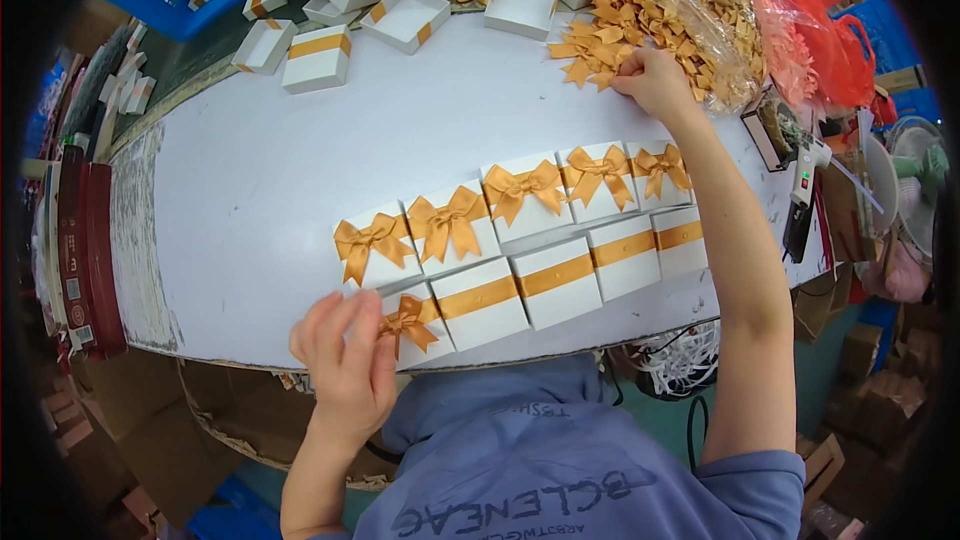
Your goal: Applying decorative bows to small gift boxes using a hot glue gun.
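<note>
Two rows of white gift boxes with gold ribbon bands stand along the table's front. Each far-row box carries a gold satin bow, such as this bow (523, 188). In the near row, only the leftmost box shows a bow (410, 324); the other boxes, like this banded box (557, 284), have plain bands. My left hand (345, 355) is beside that leftmost bow, fingers bent but apart, hiding part of its box. Out at the far right, my right hand (655, 82) pinches a gold bow at the edge of a loose bow pile (610, 40).
Behind the pile lie a clear plastic bag (740, 20) of bows and a red plastic bag (835, 40). Several box parts (405, 18) are heaped at the back beside a blue crate (150, 5). A power strip (803, 180) sits on the right edge; dark red cases (90, 250) stand left.
</note>
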Tool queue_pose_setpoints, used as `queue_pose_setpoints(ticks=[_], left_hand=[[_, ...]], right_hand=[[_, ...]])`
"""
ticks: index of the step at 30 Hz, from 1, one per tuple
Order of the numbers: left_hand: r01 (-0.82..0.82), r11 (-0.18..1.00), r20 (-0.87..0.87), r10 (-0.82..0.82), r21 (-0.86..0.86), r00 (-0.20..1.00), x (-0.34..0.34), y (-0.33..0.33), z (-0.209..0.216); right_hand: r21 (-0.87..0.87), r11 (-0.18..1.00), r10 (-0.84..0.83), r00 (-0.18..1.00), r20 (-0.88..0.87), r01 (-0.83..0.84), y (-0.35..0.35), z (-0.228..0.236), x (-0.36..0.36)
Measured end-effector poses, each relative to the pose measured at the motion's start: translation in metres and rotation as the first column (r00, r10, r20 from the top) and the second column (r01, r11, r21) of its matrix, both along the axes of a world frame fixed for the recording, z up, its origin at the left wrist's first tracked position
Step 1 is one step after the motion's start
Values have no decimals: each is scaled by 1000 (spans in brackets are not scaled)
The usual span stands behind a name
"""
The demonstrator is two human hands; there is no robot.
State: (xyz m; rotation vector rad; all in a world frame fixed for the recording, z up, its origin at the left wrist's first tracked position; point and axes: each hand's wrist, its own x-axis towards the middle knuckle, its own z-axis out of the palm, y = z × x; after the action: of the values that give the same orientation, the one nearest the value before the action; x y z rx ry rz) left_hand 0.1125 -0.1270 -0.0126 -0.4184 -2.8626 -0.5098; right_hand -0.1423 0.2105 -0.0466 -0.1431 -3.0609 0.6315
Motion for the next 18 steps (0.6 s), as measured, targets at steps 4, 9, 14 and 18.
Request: queue_pose_setpoints(ticks=[4,9,14,18], left_hand=[[181,903,-125,-142,389,982,-55,28,22],[262,840,-211,-180,476,961,-127,87,35],[-31,559,109,-107,829,988,-121,101,19],[-132,288,164,-90,948,982,-91,96,7]], right_hand=[[-74,990,112,987,-119,-121,-20,24,22],[-126,880,421,876,-235,-457,-65,73,79],[-679,688,317,948,-34,-255,-72,77,122],[-956,264,331,919,215,129,-92,58,147]])
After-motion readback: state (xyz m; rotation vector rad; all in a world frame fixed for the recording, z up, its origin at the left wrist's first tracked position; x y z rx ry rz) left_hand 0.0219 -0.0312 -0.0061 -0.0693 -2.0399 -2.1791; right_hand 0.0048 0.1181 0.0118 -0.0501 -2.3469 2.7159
